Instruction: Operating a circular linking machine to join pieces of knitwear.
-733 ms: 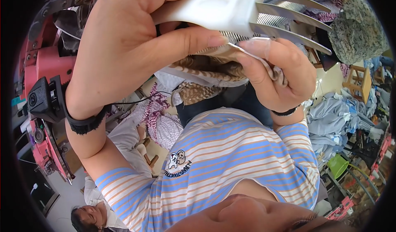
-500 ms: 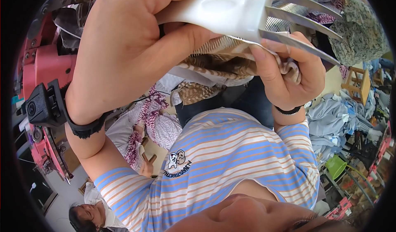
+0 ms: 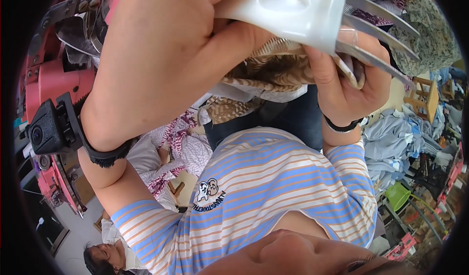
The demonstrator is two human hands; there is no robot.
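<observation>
My left hand (image 3: 166,50) is closed round a white plastic handle (image 3: 293,11) that carries three curved metal prongs (image 3: 381,36). The prongs point right and cross in front of my right hand (image 3: 349,82). With thumb and fingers, my right hand pinches the edge of a brown-and-white patterned cloth (image 3: 273,72), whose rim curls up between the fingers. Fine pale fringe threads (image 3: 276,45) run along the cloth just under the handle. The cloth hangs down over my dark trousers (image 3: 293,121). Part of the cloth is hidden behind the tool and my left hand.
Pink machinery (image 3: 58,84) stands at the left, beside my strapped wrist camera (image 3: 44,128). On the right are a blue-grey fabric heap (image 3: 391,138), a wooden stool (image 3: 422,99) and a green container (image 3: 398,196). Another person (image 3: 110,255) sits at lower left, near red-and-white cloth (image 3: 183,138).
My left hand has carried the pronged tool to the right, so it covers more of my right hand. My right hand has shifted slightly right, still pinching the cloth.
</observation>
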